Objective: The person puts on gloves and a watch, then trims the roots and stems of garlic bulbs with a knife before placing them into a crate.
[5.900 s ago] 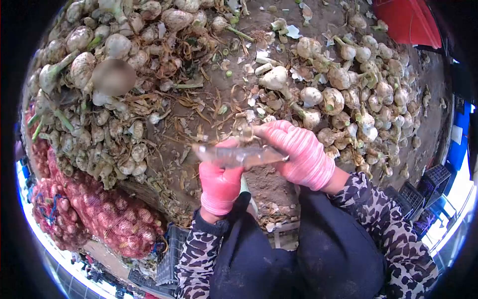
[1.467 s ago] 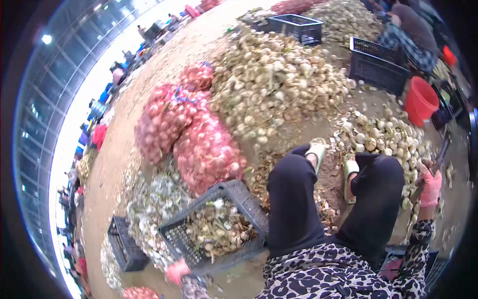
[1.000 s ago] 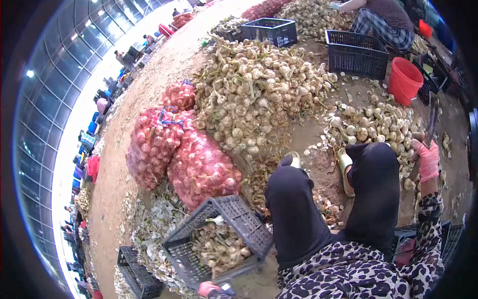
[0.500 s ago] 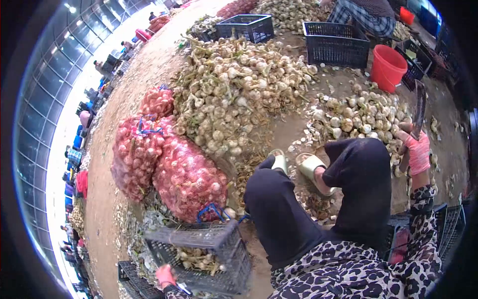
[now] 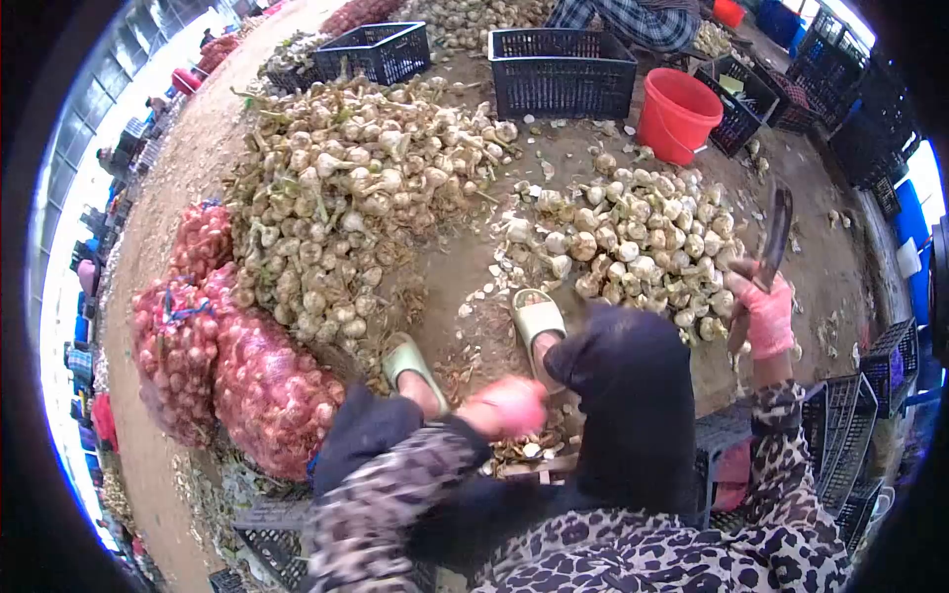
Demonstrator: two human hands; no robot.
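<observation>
My left hand [image 5: 509,405], in a pink glove, is over the gap between my knees, above a small pile of garlic scraps [image 5: 529,450]. Motion smears its fingers, so I cannot see whether it holds anything. Out to the right, my right hand [image 5: 766,316], also gloved in pink, grips a cutting tool [image 5: 778,232] with a long, dark, slightly curved blade pointing up. Part of its handle shows below the fist. Nearest to that hand lies a heap of trimmed garlic bulbs [image 5: 652,242]. A larger heap of garlic with stems [image 5: 346,188] spreads ahead on the left.
Red mesh sacks of garlic [image 5: 267,385] stand at left. A red bucket [image 5: 680,114] and black crates [image 5: 563,79] stand ahead. More crates [image 5: 840,435] are by my right side. A person in plaid [image 5: 633,22] sits at the far end.
My left hand has swung from the tilted crate at lower left to between my knees. My view has turned right. The right hand still grips the cutting tool.
</observation>
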